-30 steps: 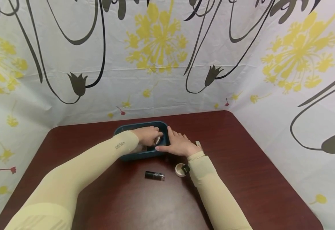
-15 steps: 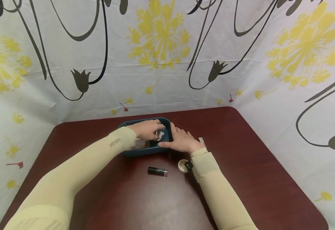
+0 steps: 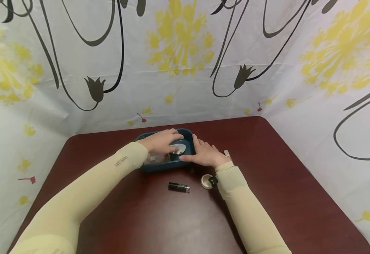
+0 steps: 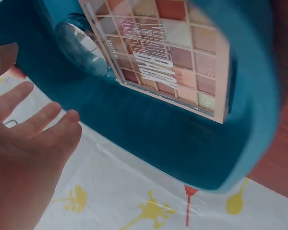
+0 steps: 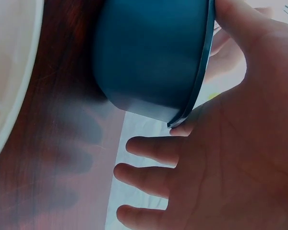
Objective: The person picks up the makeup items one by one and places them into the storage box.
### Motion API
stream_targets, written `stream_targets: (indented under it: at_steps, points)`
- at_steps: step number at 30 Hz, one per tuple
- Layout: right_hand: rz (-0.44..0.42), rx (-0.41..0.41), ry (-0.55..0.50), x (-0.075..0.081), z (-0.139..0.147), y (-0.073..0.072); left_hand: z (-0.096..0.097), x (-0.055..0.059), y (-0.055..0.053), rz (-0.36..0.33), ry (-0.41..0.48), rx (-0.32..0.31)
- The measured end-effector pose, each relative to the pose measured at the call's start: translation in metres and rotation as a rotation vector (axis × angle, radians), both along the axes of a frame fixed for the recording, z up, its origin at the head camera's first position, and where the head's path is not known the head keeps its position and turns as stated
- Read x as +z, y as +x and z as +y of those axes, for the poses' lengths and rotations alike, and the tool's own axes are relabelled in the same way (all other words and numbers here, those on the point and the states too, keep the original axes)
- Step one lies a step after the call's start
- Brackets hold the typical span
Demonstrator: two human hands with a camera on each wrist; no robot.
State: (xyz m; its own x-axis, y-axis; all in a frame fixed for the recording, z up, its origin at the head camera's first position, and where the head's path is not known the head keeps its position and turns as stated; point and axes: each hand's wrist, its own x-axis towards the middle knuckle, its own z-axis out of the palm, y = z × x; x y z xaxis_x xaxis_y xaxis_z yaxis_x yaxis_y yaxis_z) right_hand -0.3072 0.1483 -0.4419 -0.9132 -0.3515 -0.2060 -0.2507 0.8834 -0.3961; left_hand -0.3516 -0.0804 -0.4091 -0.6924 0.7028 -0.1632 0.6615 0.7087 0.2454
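Note:
A blue bin (image 3: pixel 159 166) stands toward the back of the table. Inside it lie a round mirror (image 3: pixel 180 149) and an eyeshadow palette (image 4: pixel 158 52) under a clear lettered cover. My left hand (image 3: pixel 161 141) hovers over the bin with fingers spread; the left wrist view shows it apart from the mirror, nothing in its grasp. At the bin's right end, my right hand (image 3: pixel 205 155) rests against the rim. Its thumb lies over the near corner and its index finger touches the rim farther back, while the other fingers (image 5: pixel 149 178) stretch out straight.
A black tube (image 3: pixel 179 187) with a clear end, resembling a lipstick, lies in front of the bin. Beside my right wrist is a round, pale-rimmed container (image 3: pixel 206 181). A patterned cloth (image 3: pixel 185 88) hangs behind the dark red table (image 3: pixel 134 218).
My left hand's fingers have loosened and lifted off the mirror, which now lies more exposed in the bin. The right hand has stayed at the rim. The head view has shifted slightly.

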Motion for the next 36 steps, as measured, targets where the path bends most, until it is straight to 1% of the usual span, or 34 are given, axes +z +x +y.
stream_targets:
  at_steps: [4, 6, 9, 12, 16, 18, 20, 25, 32, 36]
  points:
    - [0.011, -0.002, 0.007, -0.001, -0.001, -0.002, -0.012, 0.002, 0.006, 0.024, 0.032, 0.047]
    - [0.011, -0.002, 0.001, -0.003, -0.003, -0.001, -0.018, 0.002, 0.011, 0.019, 0.059, 0.064]
    - [0.007, -0.004, -0.008, -0.003, 0.000, -0.001, -0.023, 0.005, 0.016, 0.013, 0.098, 0.082]
    - [0.006, -0.001, -0.008, -0.004, 0.000, 0.001, -0.029, 0.006, 0.025, 0.010, 0.127, 0.100]
    - [0.031, 0.013, 0.023, -0.005, -0.002, 0.002, -0.038, 0.006, 0.034, 0.044, 0.163, 0.120]
    - [0.045, 0.016, 0.041, -0.004, -0.004, 0.001, -0.042, 0.005, 0.038, 0.061, 0.186, 0.141]
    - [0.053, 0.016, 0.054, -0.003, -0.004, 0.000, -0.046, 0.005, 0.042, 0.063, 0.214, 0.171]
    - [0.068, 0.018, 0.073, -0.002, -0.003, -0.002, -0.054, 0.001, 0.050, 0.060, 0.250, 0.234]
    - [0.113, 0.036, 0.091, -0.001, -0.005, -0.001, -0.071, -0.009, 0.058, 0.111, 0.270, 0.282]
    - [0.128, 0.043, 0.092, 0.000, -0.006, 0.001, -0.083, -0.014, 0.062, 0.103, 0.297, 0.327]
